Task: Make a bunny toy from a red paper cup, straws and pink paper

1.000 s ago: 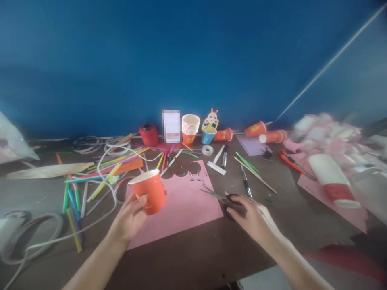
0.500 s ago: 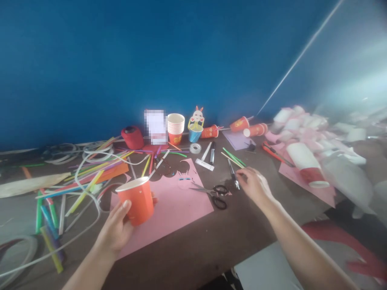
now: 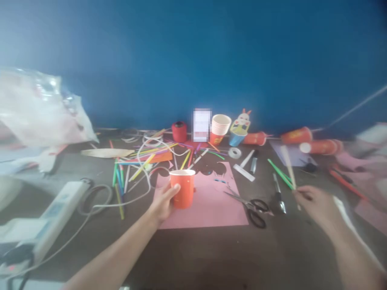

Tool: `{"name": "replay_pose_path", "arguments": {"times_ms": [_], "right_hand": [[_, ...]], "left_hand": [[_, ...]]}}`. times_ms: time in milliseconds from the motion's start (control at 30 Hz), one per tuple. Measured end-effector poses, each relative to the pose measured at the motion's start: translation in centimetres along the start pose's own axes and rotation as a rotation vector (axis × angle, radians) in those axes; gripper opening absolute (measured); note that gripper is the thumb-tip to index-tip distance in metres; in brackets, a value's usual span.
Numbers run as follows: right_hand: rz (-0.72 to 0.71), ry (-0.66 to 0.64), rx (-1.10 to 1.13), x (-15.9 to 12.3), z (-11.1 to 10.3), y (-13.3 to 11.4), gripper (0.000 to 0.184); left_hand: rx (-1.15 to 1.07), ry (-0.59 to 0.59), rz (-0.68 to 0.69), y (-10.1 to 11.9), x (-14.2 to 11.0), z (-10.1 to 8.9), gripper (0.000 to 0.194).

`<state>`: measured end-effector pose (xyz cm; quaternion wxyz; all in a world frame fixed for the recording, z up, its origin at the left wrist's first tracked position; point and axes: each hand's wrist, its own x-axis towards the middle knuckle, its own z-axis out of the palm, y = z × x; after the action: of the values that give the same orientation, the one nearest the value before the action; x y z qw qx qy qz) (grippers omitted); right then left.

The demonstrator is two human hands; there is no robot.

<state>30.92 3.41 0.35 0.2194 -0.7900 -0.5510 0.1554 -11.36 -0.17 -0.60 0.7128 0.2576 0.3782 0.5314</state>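
My left hand (image 3: 165, 201) is wrapped around an orange paper cup (image 3: 183, 191), keeping it upright over a pink paper sheet (image 3: 211, 215). My right hand (image 3: 311, 201) pinches a pale, thin straw (image 3: 288, 163) between thumb and fingertips; the straw is blurred and tilted upward. Close by its fingertips lie green straws (image 3: 281, 174) and a craft knife or pen with a clear body (image 3: 279, 195). Scissors (image 3: 252, 209) with black handles rest partly on the pink sheet, blades pointing left. The fingers behind the orange cup are mostly hidden.
Behind stand stacked paper cups (image 3: 220, 129), a blue cup (image 3: 237, 138) with a rabbit cutout and a red spool (image 3: 179, 132). Tape (image 3: 235, 153) and a glue tube (image 3: 244, 172) lie nearer. Left are loose straws (image 3: 142, 167), a white cable (image 3: 121, 204) and a power strip (image 3: 60, 219).
My view has swung left. My right hand has closed on the pale straw and lifted it away from beside the green ones. The left hand still holds the orange cup, now more upright.
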Motion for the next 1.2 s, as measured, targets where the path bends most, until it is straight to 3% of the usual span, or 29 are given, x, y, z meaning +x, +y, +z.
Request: {"name": "replay_pose_path", "arguments": {"times_ms": [167,300,400,567,700,1033,1200], "right_hand": [[-0.036,-0.194,0.603,-3.8,1.2,-9.6,0.036],[-0.29,-0.717,0.802,-6.1,3.3,-16.4,0.023],[-0.403,-0.889,0.868,-7.2,5.1,-19.1,0.015],[-0.455,-0.863,0.791,-9.7,7.4,-20.1,0.009],[-0.61,-0.649,0.682,-11.0,8.5,-19.7,0.021],[-0.764,-0.416,0.449,-10.8,9.4,-19.3,0.025],[-0.848,-0.359,0.353,-10.6,9.6,-19.2,0.032]], "left_hand": [[0.007,0.018,0.01,-0.1,-0.1,0.1,0.047],[-0.01,0.005,0.035,-0.1,0.0,-0.2,0.045],[0.021,0.03,0.072,-0.1,0.0,-0.5,0.041],[0.098,0.098,0.176,0.1,0.2,-0.8,0.039],[0.174,0.13,0.208,0.2,0.2,-0.8,0.038],[0.432,0.199,0.345,0.2,0.3,-1.2,0.044],[0.57,0.246,0.347,0.2,0.3,-1.3,0.057]]}}
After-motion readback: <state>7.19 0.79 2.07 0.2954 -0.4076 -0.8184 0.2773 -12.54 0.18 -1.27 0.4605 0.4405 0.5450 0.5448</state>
